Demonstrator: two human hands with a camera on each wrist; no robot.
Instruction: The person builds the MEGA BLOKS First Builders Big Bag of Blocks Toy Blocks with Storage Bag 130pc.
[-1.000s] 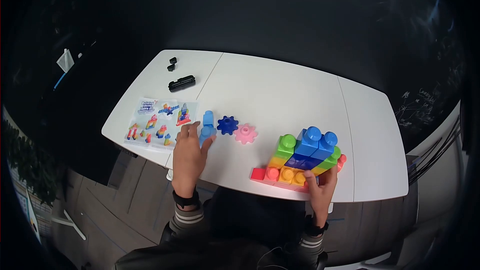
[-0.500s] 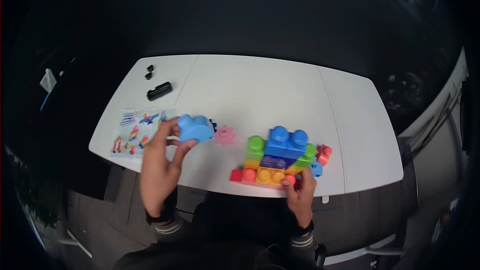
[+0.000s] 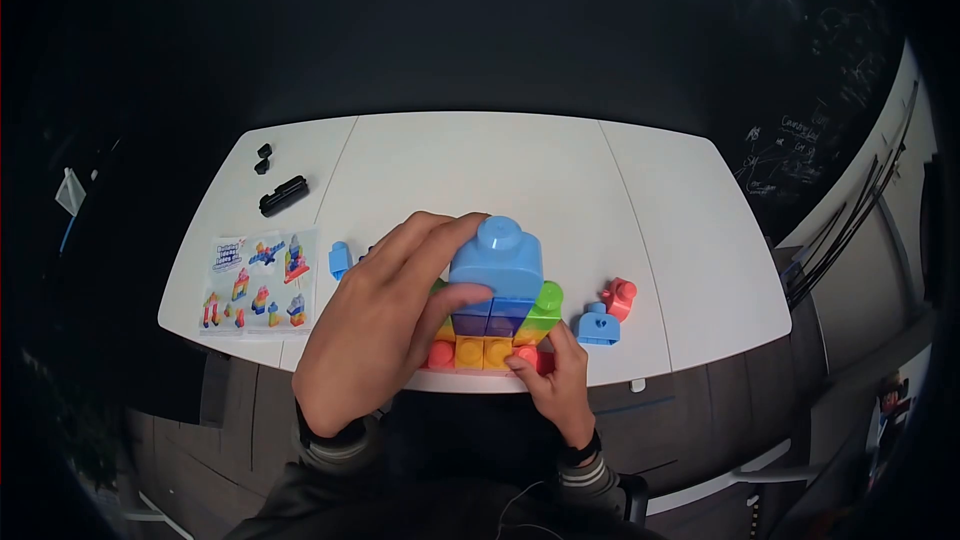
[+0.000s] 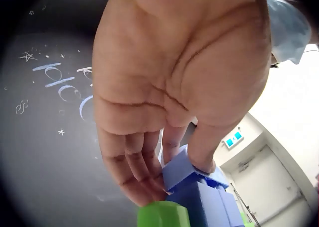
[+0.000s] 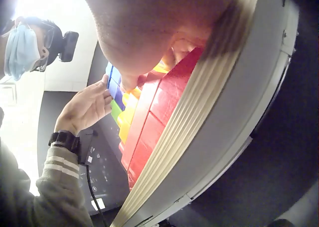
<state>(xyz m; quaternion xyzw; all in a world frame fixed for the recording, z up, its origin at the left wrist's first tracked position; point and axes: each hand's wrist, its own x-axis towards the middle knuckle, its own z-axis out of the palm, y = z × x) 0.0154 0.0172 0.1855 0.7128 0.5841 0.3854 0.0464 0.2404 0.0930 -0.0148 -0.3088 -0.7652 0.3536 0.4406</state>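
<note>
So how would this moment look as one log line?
left hand: grips light-blue block atop block stack | right hand: holds stack's lower right | picture sheet: on table

Person's bare left hand: held high, reaching inward — thumb set opposite the fingers in a pinch.
Bare right hand: lower, its thumb bent inward — a low grip.
Wrists: black band around the left, dark band around the right.
Dark grey fabric sleeves: white-striped near both wrists.
</note>
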